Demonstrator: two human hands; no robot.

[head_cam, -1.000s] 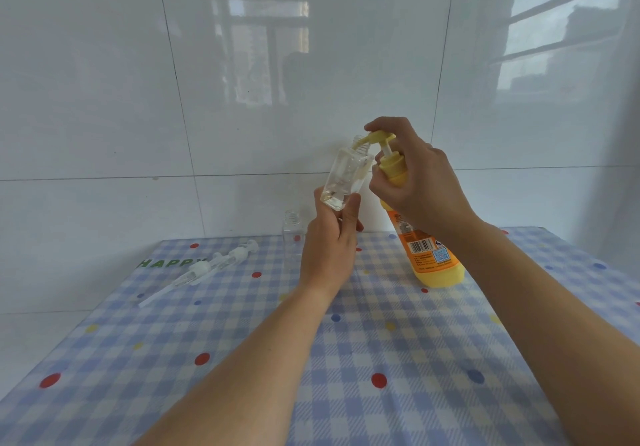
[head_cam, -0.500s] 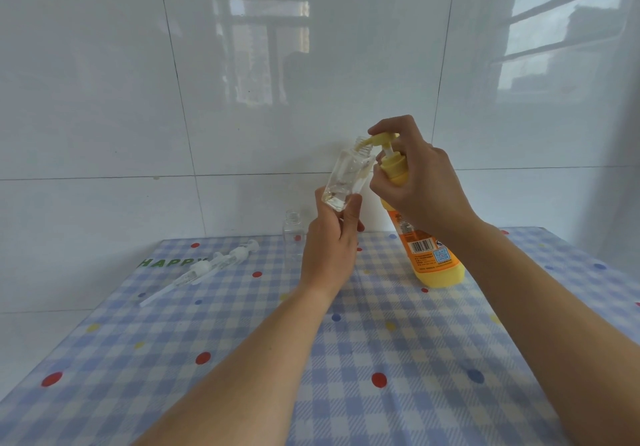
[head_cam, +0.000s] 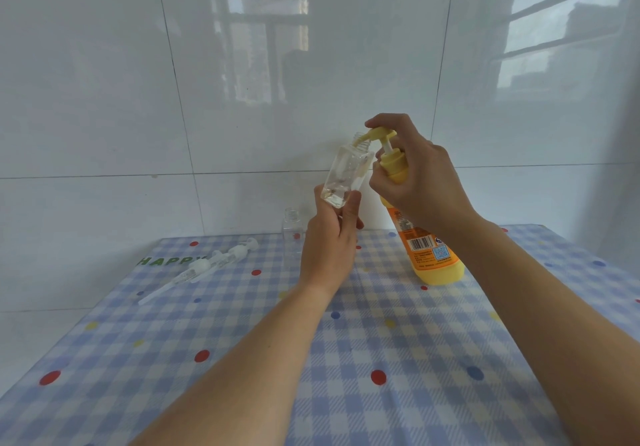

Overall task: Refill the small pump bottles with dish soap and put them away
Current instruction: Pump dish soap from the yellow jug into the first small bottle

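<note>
Small bottle (head_cam: 346, 175) is up in the air over the back of the table (head_cam: 242, 359), tilted so its open neck sits right under the spout of the pump (head_cam: 379, 132) on the big dish soap bottle (head_cam: 433, 258). Left hand (head_cam: 329, 241) pinches the small bottle by its bottom end, fingers and thumb curled round it. Right hand (head_cam: 415, 186) is wrapped round the neck of the dish soap bottle with the forefinger hooked over the top of the pump.

Honestly, compared with a second ago almost nothing has moved. Both hands hold the same spots, the neck is lined up with the spout the same way, and the pump stem shows about as much as it did. The clear puddle at the bottom of the small bottle doesn't look any deeper to me, though with clear plastic it's hard to call. So my read is we're mid-pumping, early in the first refill, with plenty of presses left.

The other small bottle (head_cam: 292, 227) stands uncapped near the wall, just behind the left hand, and looks empty. The two white pump tops (head_cam: 214, 262) lie on the checked cloth off to the left, well apart from everything else. So there's a second fill to do, both tops to screw back on, and then putting them away.

Main thing to watch: keep that neck under the spout, it's a small target.
</note>
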